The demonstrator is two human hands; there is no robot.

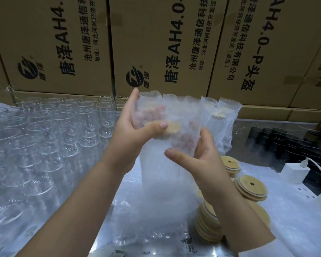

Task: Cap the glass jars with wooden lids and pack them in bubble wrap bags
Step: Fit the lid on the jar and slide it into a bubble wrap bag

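A bubble wrap bag (pixel 161 173) stands upright in the middle, with a jar inside whose wooden lid (pixel 173 127) shows through the wrap. My left hand (pixel 132 127) grips the bag's upper left part, thumb across the front and index finger up along its open edge. My right hand (pixel 196 154) holds the right side, fingers behind the wrap and thumb in front. Many uncapped glass jars (pixel 44 136) stand in rows at the left. Wooden lids (pixel 250 186) with a centre hole lie stacked at the right.
Wrapped jars (pixel 220 115) stand behind the held bag. Printed cardboard boxes (pixel 156 43) form a wall at the back. Dark lids (pixel 285 143) fill a tray at the right, beside a white power adapter (pixel 295 172). Loose bubble wrap (pixel 295 219) covers the table.
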